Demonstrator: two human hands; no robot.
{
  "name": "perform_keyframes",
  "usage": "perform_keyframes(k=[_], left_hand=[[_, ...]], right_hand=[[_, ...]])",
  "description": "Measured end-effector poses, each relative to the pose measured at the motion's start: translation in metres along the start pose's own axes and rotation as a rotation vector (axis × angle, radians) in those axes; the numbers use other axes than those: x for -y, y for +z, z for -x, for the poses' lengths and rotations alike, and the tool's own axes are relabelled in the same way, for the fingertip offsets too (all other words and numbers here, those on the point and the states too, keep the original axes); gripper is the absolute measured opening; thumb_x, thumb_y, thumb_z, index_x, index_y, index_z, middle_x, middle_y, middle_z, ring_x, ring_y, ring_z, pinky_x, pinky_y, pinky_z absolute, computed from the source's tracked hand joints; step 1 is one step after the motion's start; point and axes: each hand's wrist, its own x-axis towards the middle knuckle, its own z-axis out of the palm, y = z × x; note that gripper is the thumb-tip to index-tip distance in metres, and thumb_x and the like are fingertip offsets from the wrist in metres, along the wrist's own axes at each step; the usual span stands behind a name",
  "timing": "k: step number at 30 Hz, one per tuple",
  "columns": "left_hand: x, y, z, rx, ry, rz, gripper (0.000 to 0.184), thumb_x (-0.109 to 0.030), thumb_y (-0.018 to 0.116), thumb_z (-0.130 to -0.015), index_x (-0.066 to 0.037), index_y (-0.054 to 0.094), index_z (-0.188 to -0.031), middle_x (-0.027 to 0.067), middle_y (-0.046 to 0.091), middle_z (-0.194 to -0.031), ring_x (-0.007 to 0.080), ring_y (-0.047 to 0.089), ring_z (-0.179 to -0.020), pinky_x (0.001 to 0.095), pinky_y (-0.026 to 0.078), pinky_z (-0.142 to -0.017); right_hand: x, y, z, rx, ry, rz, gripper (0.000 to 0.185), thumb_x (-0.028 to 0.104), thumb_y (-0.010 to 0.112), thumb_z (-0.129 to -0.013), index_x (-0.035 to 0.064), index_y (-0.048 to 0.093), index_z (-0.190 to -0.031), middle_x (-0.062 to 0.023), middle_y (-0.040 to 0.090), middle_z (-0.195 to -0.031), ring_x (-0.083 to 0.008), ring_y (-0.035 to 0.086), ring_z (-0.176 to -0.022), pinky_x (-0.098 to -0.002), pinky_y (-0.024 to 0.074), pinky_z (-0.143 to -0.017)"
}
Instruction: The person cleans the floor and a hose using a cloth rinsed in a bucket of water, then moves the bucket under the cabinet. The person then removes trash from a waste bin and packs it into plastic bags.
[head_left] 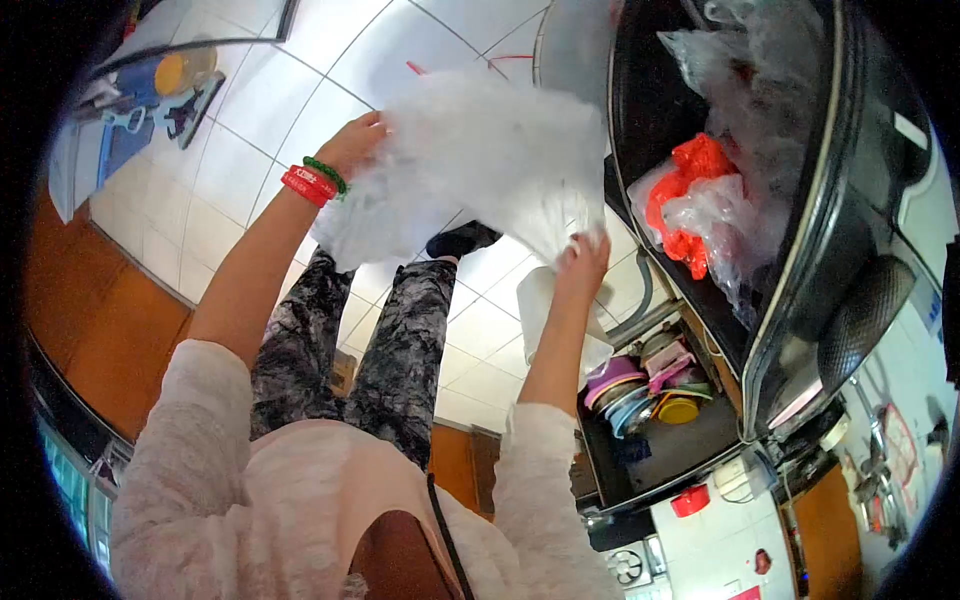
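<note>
A crumpled, translucent white plastic bag is stretched between my hands above the tiled floor. My left hand, with a red band and green beads at the wrist, grips its left edge. On the lower right edge, my right hand is closed with fingers pinched on the film. Right of my hands, an open drawer contains more clear plastic bags and a red plastic bag. The bag in my hands is slightly blurred, and parts of my fingers are hidden by it.
Below my right forearm stands a white cylindrical container. A lower open compartment holds several colourful lids or dishes. Bottles and tools lie on a surface at upper left, near a jar with a yellow lid. White floor tiles surround my legs.
</note>
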Motion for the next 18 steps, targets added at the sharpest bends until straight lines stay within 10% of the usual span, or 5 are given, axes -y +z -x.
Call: perform_keyframes(k=[4,9,12,16,18], left_hand=[[-0.04,0.042,0.018,-0.08,-0.119,-0.723,0.098,-0.059,0.068,-0.062,-0.003,0.03,-0.134,0.0267,0.044,-0.121,0.0367,0.043,-0.112,0.0404,0.041,-0.089],[0.028,-0.034,0.068,-0.05,-0.596,-1.766,0.144,-0.071,0.073,-0.038,0.004,-0.001,-0.137,0.0338,0.036,-0.126,0.0438,0.032,-0.122,0.046,0.03,-0.1],[0.045,-0.117,0.12,0.207,-1.035,-1.711,0.073,-0.068,0.069,-0.049,-0.01,0.069,-0.093,0.0133,0.065,-0.095,0.0241,0.062,-0.084,0.0359,0.047,-0.079],[0.006,-0.078,0.12,0.585,-0.914,-2.15,0.038,-0.045,0.055,-0.079,-0.011,0.068,-0.092,0.0109,0.065,-0.079,0.0248,0.062,-0.074,0.0317,0.048,-0.068],[-0.032,-0.037,0.088,0.294,-0.639,-1.789,0.031,-0.03,0.066,-0.076,-0.005,0.065,-0.095,0.0101,0.065,-0.092,0.0145,0.061,-0.084,0.0281,0.048,-0.076]], right_hand=[[-0.096,-0.133,-0.004,0.022,-0.173,0.513,0.038,0.014,0.056,-0.08,0.0095,0.047,-0.116,-0.0041,0.056,-0.092,-0.0102,0.046,-0.07,-0.0215,0.0364,-0.055],[-0.175,-0.231,0.091,0.167,0.448,0.093,0.05,0.034,0.047,-0.089,0.0015,0.038,-0.126,-0.01,0.056,-0.108,-0.0188,0.058,-0.085,-0.0301,0.0465,-0.069],[-0.214,-0.249,0.136,0.084,0.491,0.001,0.038,0.032,0.053,-0.087,0.0041,0.049,-0.112,-0.0075,0.06,-0.086,-0.0181,0.059,-0.068,-0.0315,0.0451,-0.053],[-0.235,-0.251,0.16,-0.099,0.519,0.072,0.018,0.026,0.056,-0.084,0.0099,0.054,-0.092,-0.0004,0.048,-0.06,-0.0086,0.043,-0.048,-0.0248,0.0312,-0.037],[-0.243,-0.247,0.159,-0.145,0.556,0.003,0.016,0.023,0.056,-0.083,0.0091,0.055,-0.091,-0.0005,0.048,-0.062,-0.0098,0.042,-0.049,-0.0255,0.0316,-0.038]])
